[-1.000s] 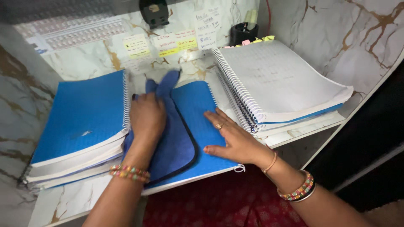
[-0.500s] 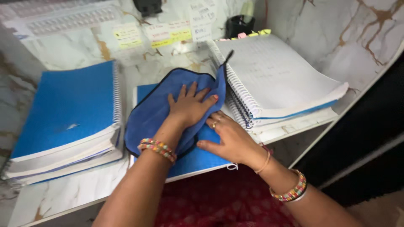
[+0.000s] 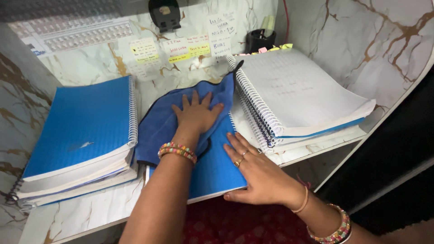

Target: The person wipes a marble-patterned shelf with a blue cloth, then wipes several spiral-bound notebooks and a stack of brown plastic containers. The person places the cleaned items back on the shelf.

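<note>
My left hand [image 3: 195,115] lies flat, fingers spread, on a blue cloth [image 3: 158,129] with a dark edge. The cloth is spread over the upper part of a blue spiral notebook [image 3: 216,171] lying in the middle of a marble shelf. My right hand [image 3: 257,174] rests palm down on the notebook's lower right corner, at the shelf's front edge, with rings on two fingers. Beaded bracelets circle both wrists.
A stack of blue spiral notebooks [image 3: 81,131] lies at the left. A stack of white-covered spiral notebooks [image 3: 298,92] lies at the right. Sticky notes [image 3: 181,47] and a printed sheet hang on the marble back wall, by a dark cup [image 3: 260,39]. Red patterned fabric [image 3: 244,226] shows below.
My left hand slid the cloth from the left side of the notebook up and to the right, spreading it flatter. My right hand stayed on the notebook's lower right.
</note>
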